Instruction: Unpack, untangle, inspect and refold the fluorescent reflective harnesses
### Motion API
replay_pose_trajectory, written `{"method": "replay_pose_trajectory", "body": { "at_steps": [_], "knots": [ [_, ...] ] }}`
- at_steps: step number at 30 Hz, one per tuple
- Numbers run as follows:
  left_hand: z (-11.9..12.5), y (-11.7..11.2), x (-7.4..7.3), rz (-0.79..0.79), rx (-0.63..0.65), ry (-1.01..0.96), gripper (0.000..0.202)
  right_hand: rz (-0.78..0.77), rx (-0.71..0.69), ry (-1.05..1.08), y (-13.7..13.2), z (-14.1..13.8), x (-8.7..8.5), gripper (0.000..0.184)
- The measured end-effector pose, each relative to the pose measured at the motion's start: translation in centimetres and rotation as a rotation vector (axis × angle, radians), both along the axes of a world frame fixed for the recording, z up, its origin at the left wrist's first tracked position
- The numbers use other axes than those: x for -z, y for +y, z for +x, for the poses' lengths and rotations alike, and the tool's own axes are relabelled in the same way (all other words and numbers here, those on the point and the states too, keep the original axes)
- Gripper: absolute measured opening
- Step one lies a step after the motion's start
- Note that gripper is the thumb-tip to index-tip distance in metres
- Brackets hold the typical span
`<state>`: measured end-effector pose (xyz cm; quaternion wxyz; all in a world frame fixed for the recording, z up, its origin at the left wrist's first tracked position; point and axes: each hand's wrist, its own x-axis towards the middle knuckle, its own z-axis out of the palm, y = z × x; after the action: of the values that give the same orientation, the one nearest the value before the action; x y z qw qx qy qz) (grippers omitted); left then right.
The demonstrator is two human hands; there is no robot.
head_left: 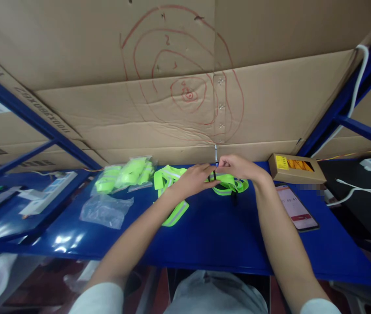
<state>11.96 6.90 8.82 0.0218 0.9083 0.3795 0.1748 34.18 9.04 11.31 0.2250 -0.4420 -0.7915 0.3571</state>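
Observation:
A neon green reflective strap point(172, 192) with grey bands lies on the blue table point(211, 235) in front of me. My left hand point(193, 178) is closed, pinching the strap near its middle. Just to its right, my right hand point(237, 168) is closed on a thin pen-like stick point(216, 158) that points upward, its lower end at the strap. The two hands touch over the strap. More of the strap loops out to the right under my right hand point(234, 185).
Clear bags with folded green straps point(124, 174) and an empty clear bag point(107, 211) lie to the left. A phone point(296, 209) and a small cardboard box point(294, 169) sit to the right. Cardboard with red circles point(185, 87) forms the back wall. White cables point(362, 187) run at far right.

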Motion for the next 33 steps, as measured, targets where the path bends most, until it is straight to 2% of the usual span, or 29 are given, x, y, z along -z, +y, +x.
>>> {"method": "replay_pose_trajectory", "body": {
  "at_steps": [5,8,12,16,20,23,26,28,30,33],
  "knots": [
    [-1.6,0.7,0.9,-0.122,-0.051,-0.04,0.048,-0.044,0.039,-0.022,-0.5,0.8,-0.4,0.032],
    [-3.4,1.3,1.5,-0.161,-0.066,-0.048,0.049,-0.073,0.093,0.007,-0.4,3.3,-0.5,0.037],
    [-5.8,1.9,2.3,-0.218,-0.073,-0.044,0.048,-0.145,0.211,0.063,0.4,7.5,0.4,0.049],
    [-7.2,2.0,2.6,-0.262,-0.069,-0.05,0.046,-0.125,0.299,-0.16,1.4,9.8,1.8,0.046],
    [-7.3,2.0,2.1,-0.277,-0.055,-0.068,0.042,-0.138,0.326,-0.314,2.4,9.9,2.9,0.031],
    [-7.0,1.7,1.3,-0.274,-0.047,-0.067,0.041,-0.107,0.359,-0.363,2.9,9.0,3.2,0.023],
    [-6.5,1.3,0.4,-0.267,-0.034,-0.053,0.04,-0.011,0.323,-0.332,2.6,6.4,2.7,0.018],
    [-6.0,1.2,-0.1,-0.259,-0.024,-0.046,0.039,0.071,0.228,-0.25,2.1,3.5,2.1,0.02],
    [-5.7,1.2,-0.5,-0.24,-0.007,-0.037,0.041,0.117,0.085,-0.154,1.4,0.2,1.7,0.034],
    [-5.7,1.3,-1.1,-0.211,0.015,-0.027,0.041,0.098,-0.078,-0.077,0.9,-3.5,1.9,0.045]
  ]
}}
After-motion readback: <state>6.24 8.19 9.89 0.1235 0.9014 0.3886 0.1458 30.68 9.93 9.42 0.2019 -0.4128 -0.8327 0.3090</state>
